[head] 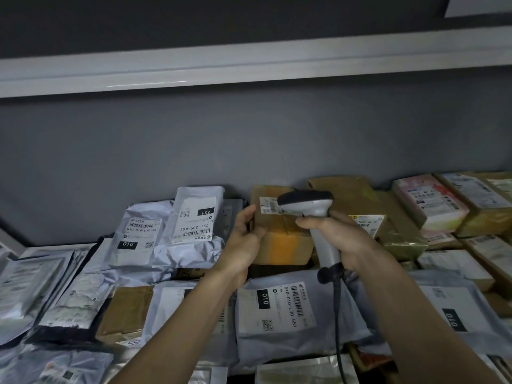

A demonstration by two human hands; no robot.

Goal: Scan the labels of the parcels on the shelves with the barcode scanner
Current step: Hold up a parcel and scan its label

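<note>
Single head view, facing forward-down, close over parcel shelf (63,273)

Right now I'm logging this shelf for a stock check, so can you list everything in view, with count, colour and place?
cardboard box: one, brown with orange tape and a small white label, centre, held up
barcode scanner: one, grey with dark head and dark cable, centre, pointed at the box's label
poly mailers: many, grey-white with white labels, left and front of the shelf
brown parcels: several, right and rear, some with white labels
pink and white box: one, right rear
wall: grey, behind the shelf
white rail: one, across the wall above
left hand: grips the box's left side
right hand: grips the scanner's handle
</note>
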